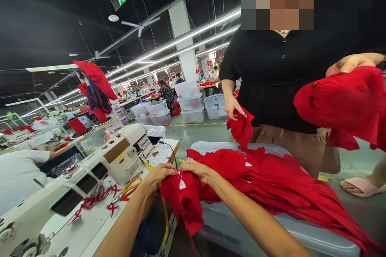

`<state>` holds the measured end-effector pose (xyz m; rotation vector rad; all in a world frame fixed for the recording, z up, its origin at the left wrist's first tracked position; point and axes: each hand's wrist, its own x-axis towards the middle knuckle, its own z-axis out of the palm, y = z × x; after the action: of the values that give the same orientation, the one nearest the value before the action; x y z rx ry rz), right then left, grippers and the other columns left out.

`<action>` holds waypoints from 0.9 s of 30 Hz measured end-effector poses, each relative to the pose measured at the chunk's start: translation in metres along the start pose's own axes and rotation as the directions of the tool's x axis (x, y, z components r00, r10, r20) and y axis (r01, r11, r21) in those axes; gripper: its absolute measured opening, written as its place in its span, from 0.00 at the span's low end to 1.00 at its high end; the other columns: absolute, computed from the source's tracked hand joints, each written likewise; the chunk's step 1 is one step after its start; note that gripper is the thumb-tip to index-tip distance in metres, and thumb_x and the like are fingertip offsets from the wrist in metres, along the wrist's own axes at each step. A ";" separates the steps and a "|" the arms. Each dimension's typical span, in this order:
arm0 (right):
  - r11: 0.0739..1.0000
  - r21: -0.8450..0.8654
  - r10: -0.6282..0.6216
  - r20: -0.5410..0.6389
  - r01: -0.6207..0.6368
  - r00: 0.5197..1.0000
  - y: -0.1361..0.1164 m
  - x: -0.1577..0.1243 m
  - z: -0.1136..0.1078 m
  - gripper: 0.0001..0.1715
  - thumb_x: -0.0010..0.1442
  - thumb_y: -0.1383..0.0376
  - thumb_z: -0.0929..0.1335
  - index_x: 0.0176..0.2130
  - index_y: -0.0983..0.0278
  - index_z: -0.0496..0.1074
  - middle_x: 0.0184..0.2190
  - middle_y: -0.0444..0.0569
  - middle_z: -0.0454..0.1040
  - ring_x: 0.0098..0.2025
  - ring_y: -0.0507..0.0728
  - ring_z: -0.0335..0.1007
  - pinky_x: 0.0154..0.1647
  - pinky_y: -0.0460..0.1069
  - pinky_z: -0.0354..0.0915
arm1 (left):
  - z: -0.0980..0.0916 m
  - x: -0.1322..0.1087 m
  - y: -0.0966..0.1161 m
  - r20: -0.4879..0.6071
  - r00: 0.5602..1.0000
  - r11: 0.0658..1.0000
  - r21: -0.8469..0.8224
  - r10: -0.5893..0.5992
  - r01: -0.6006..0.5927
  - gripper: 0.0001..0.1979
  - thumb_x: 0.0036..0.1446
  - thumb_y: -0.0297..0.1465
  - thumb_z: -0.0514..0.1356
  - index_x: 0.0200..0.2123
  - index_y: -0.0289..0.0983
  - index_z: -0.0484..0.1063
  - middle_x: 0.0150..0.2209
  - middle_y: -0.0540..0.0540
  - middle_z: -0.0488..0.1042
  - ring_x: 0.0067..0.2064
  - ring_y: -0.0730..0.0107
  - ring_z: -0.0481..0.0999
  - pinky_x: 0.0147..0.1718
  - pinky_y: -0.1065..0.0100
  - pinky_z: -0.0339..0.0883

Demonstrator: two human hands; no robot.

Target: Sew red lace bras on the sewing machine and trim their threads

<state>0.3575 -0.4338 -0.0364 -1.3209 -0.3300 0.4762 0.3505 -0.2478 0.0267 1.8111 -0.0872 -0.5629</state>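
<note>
Both my hands pinch the upper edge of a red garment piece (188, 209) that has a small white triangular patch on it. My left hand (164, 172) grips its left side, and my right hand (196, 168) grips close beside it. The cloth hangs down from my fingers between the machine table and a plastic bin. Just right of it, a heap of red garments (271, 176) lies spread over the bin lid (316, 233), with more white patches showing. A yellow measuring tape (166, 221) dangles at the table edge below my left hand.
On my left stands a white sewing machine (120, 156), with orange-handled scissors (128, 188) and red cord scraps (96, 198) on its table. Facing me, a person in black (271, 80) holds red cloth (340, 104) in both hands. Stacked clear bins (189, 102) stand farther back.
</note>
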 end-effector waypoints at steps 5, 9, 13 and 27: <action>1.000 -0.003 0.008 -0.011 -0.008 1.000 0.006 0.000 -0.003 0.15 0.66 0.59 0.68 0.33 0.67 0.70 0.26 0.40 0.69 0.25 0.47 0.65 0.27 0.45 0.66 | 0.002 0.000 -0.002 0.003 1.000 1.000 -0.028 -0.014 0.014 0.15 0.31 0.34 0.71 0.23 0.35 0.71 0.19 0.52 0.71 0.22 0.74 0.67 0.24 0.72 0.55; 1.000 -0.007 0.023 -0.015 -0.024 1.000 0.010 -0.001 -0.005 0.14 0.66 0.58 0.68 0.35 0.67 0.70 0.28 0.40 0.69 0.25 0.47 0.65 0.28 0.45 0.66 | 0.004 0.003 -0.008 -0.008 1.000 0.998 -0.060 -0.009 0.009 0.14 0.32 0.34 0.70 0.24 0.35 0.72 0.20 0.52 0.72 0.23 0.74 0.67 0.25 0.72 0.54; 0.998 -0.067 0.016 -0.065 -0.020 0.998 0.004 -0.009 -0.001 0.18 0.65 0.57 0.68 0.30 0.67 0.69 0.24 0.38 0.66 0.22 0.47 0.61 0.23 0.43 0.61 | 0.012 0.005 -0.006 0.003 0.999 0.998 -0.043 0.049 -0.048 0.15 0.28 0.34 0.70 0.19 0.35 0.69 0.17 0.54 0.66 0.21 0.78 0.61 0.23 0.72 0.49; 0.993 -0.106 -0.063 -0.175 0.045 0.983 -0.014 -0.023 0.014 0.13 0.40 0.62 0.74 0.17 0.64 0.67 0.14 0.37 0.62 0.19 0.46 0.52 0.22 0.45 0.45 | 0.020 -0.010 -0.004 0.063 0.988 0.990 -0.010 0.138 -0.138 0.21 0.31 0.41 0.74 0.20 0.37 0.67 0.17 0.55 0.67 0.20 0.76 0.61 0.23 0.72 0.50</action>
<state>0.3327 -0.4365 -0.0186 -1.4384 -0.2432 0.2959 0.3320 -0.2610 0.0219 1.7668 -0.2523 -0.5219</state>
